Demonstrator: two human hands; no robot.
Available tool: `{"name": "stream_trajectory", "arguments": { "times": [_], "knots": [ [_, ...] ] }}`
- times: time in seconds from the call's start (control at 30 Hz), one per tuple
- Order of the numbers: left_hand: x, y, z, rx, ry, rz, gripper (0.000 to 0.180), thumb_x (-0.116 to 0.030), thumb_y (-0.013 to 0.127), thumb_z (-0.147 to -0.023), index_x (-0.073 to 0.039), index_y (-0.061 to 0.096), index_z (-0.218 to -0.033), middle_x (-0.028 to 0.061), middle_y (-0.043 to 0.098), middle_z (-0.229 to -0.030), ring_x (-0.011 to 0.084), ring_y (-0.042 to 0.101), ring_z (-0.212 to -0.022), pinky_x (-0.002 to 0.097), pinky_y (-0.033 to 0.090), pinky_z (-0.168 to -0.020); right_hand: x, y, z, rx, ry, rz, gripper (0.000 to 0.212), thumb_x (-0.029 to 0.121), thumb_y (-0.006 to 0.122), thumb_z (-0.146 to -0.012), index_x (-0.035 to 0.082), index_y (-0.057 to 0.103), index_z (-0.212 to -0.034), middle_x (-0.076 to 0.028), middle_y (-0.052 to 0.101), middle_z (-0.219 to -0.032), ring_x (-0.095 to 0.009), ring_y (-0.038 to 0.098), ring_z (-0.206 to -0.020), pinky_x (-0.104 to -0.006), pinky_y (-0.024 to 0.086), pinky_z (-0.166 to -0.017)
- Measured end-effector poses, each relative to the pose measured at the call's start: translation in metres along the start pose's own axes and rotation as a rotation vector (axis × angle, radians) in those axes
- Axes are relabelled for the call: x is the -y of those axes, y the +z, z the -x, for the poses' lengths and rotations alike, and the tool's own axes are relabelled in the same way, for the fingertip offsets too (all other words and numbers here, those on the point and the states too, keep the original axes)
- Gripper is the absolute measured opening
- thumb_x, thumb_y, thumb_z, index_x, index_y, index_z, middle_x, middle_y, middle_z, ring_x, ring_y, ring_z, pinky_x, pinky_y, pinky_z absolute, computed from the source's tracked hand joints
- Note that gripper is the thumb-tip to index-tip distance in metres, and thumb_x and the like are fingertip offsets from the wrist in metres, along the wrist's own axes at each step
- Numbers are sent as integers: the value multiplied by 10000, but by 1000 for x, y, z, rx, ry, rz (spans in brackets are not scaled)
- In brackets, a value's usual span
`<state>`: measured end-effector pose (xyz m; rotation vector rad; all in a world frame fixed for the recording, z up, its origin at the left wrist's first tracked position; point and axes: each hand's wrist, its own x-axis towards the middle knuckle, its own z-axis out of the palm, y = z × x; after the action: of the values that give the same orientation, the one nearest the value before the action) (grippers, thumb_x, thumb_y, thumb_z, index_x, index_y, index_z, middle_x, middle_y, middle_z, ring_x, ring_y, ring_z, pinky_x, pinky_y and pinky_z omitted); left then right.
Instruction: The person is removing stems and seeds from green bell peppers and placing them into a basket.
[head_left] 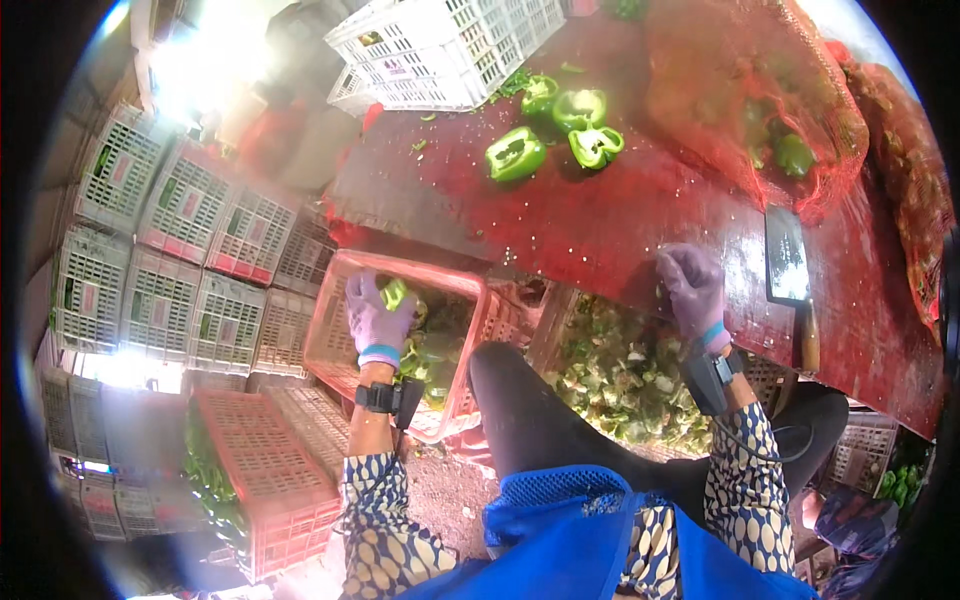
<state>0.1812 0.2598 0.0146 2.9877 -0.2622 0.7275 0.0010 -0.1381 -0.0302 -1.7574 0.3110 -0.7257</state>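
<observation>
My left hand (379, 318), in a purple glove, is closed on a green pepper piece (394, 293) over a pink crate (330, 330) with green peppers (437, 362) inside. My right hand (692, 285), gloved too, is curled closed above the near edge of the red table (620, 235). Whatever its fingers hold, if anything, is hidden. Below and left of it sits a heap of pepper cores and trimmings (630, 385). A cleaver (788, 258) lies on the table to the right of this hand. Several cut green pepper pieces (516, 154) lie farther back.
A white plastic crate (450, 50) stands at the table's back left. Red mesh sacks (740, 90), one showing a green pepper (794, 155), rest at the back right. Stacked crates (165, 245) line the left side. A red crate (270, 440) stands on the floor at left.
</observation>
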Motion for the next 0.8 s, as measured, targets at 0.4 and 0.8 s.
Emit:
{"name": "stream_trajectory", "arguments": {
  "times": [0.4,0.8],
  "knots": [
    [-227,62,-117,326,299,257,393,-315,731,-769,-126,660,-1107,130,659,-1103,338,570,-1100,452,466,-932,3,-1,-1,48,100,82,137,135,653,-921,6,679,-959,-65,663,-874,-119,622,-787,-263,511,-694],
    [-268,-42,28,66,768,907,403,-70,798,-642,-97,676,-1025,108,641,-1011,304,594,-1003,434,505,-870,30,10,-29,-15,-77,-555,526,374,559,-984,38,486,-1383,-46,620,-1153,-128,594,-928,-294,509,-785]
  ]
}}
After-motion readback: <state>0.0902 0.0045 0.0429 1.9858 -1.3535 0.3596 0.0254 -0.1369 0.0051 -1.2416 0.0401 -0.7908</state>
